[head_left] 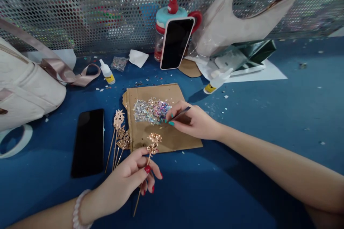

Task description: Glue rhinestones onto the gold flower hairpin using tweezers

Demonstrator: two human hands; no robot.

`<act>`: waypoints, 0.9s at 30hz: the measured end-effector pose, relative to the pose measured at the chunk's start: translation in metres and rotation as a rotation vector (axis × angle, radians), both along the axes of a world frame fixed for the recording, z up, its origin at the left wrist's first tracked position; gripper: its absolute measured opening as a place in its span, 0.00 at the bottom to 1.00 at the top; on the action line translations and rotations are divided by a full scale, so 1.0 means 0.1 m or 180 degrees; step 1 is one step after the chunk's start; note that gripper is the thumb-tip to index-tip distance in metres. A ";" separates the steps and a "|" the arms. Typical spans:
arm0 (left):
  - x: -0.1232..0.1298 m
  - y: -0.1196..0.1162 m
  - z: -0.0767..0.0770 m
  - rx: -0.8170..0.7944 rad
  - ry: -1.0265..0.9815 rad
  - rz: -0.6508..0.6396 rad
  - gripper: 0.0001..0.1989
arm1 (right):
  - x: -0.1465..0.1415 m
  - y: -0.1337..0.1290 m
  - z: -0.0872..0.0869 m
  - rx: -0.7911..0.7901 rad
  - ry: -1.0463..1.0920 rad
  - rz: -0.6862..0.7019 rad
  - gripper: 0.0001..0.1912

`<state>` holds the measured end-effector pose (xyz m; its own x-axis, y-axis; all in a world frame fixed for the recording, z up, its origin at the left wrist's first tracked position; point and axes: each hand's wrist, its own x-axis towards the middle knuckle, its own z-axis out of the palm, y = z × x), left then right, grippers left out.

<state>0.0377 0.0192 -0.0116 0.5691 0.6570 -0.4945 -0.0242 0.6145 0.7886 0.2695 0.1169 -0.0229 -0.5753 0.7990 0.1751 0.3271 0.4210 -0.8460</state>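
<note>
My left hand [131,175] pinches a gold hairpin [153,143] by its stem, the flower-shaped head pointing up and the stick running down below the fingers. My right hand [192,121] grips dark tweezers [180,113] at the right edge of a pile of multicoloured rhinestones [150,111]. Fingers cover the tips of the tweezers. The stones lie on a piece of brown cardboard [172,143] on the blue table. Several more gold hairpins [118,120] rest left of the cardboard, partly overlapping one another.
A black phone [88,143] lies at left, near a roll of tape [23,143] and a white bag [27,86]. Glue bottles [108,73] [212,86] stand behind the cardboard. An upright phone [177,43] leans on a cup [166,18]; another bag [228,25] sits at back right.
</note>
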 end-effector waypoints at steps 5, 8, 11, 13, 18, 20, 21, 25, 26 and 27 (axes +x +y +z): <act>-0.02 0.01 -0.02 -0.0125 -0.0071 0.0069 0.15 | 0.01 -0.04 0.00 0.0014 -0.0076 -0.0060 0.05; -0.03 0.01 -0.03 -0.0109 -0.0096 0.0040 0.14 | 0.01 -0.04 -0.01 -0.0016 -0.0113 -0.0053 0.06; -0.03 0.01 -0.03 -0.0094 -0.0135 0.0007 0.13 | 0.01 -0.03 -0.02 -0.0029 -0.0095 -0.0044 0.06; -0.03 0.01 -0.03 -0.0114 -0.0160 0.0012 0.13 | 0.00 -0.03 -0.02 0.0013 -0.0112 -0.0041 0.05; -0.03 0.01 -0.02 -0.0159 -0.0163 0.0080 0.14 | 0.00 -0.03 -0.02 0.0062 -0.0093 -0.0039 0.05; -0.03 0.01 -0.02 -0.0153 -0.0157 0.0077 0.14 | 0.01 -0.03 -0.02 0.0054 -0.0018 -0.0021 0.05; -0.03 0.01 -0.02 -0.0152 -0.0155 0.0069 0.15 | 0.01 -0.03 -0.02 0.0051 0.0015 -0.0001 0.05; -0.04 0.01 -0.03 -0.0146 -0.0140 0.0037 0.14 | 0.01 -0.03 -0.01 0.0072 -0.0028 0.0036 0.06; -0.04 0.01 -0.03 -0.0141 -0.0152 0.0031 0.14 | 0.00 -0.03 -0.01 0.0090 -0.0058 0.0024 0.06; -0.04 0.01 -0.03 -0.0135 -0.0163 0.0027 0.13 | 0.00 -0.03 -0.01 0.0106 -0.0078 0.0010 0.06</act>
